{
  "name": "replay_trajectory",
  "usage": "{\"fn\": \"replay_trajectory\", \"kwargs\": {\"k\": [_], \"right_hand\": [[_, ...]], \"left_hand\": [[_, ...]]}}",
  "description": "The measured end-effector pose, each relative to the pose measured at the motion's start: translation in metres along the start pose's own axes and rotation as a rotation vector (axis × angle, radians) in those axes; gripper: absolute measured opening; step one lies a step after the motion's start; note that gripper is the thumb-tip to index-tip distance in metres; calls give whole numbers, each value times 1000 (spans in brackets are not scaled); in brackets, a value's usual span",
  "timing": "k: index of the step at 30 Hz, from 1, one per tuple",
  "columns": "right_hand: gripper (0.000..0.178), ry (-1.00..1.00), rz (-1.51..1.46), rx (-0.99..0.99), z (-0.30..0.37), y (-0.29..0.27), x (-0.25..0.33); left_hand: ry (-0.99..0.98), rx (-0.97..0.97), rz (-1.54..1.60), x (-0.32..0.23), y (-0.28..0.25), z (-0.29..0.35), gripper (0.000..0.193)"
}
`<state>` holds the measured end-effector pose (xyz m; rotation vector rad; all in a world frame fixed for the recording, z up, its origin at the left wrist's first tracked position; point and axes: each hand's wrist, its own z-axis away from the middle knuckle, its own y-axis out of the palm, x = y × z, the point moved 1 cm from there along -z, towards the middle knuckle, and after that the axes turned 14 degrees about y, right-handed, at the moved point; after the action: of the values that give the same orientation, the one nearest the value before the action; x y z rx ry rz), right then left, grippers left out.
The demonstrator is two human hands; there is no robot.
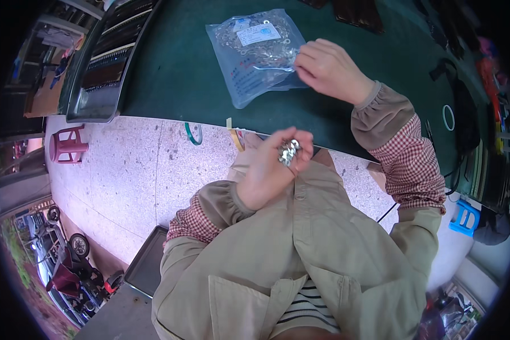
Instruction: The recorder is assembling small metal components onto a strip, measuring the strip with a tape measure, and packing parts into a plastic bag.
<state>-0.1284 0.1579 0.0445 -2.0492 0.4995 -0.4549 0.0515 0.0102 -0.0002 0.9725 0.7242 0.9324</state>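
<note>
Left hand [275,164]: cupped, gripping small metal fittings [289,152] | right hand [326,69]: pinching plastic bag [258,54] mouth on green table [175,73] | advice: keep palm level to avoid spills.

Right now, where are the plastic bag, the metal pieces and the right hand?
plastic bag [249,62]: head view, middle of the clear pouch.
metal pieces [289,152]: head view, shiny cluster in the left hand.
right hand [328,68]: head view, back of hand.
</note>
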Motion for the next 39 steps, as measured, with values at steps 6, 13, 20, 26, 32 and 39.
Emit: {"fn": "replay_trajectory", "kwargs": {"k": [6, 13, 20, 26, 32, 39], "right_hand": [[9, 109, -223, 106, -25, 4, 35], [11, 180, -305, 182, -49, 6, 53], [14, 184, -374, 134, -68, 20, 65], [16, 212, -412, 125, -90, 31, 77], [18, 272, -439, 129, -114, 26, 76], [19, 279, -524, 124, -118, 25, 73]], "left_hand": [[348, 124, 241, -44, 26, 11, 38], [505, 4, 397, -67, 28, 13, 47], [635, -43, 266, -88, 28, 12, 45], [813, -205, -93, -113, 48, 6, 44], [799, -321, -388, -131, 83, -4, 44], [751, -330, -468, -134, 96, 6, 46]]}}
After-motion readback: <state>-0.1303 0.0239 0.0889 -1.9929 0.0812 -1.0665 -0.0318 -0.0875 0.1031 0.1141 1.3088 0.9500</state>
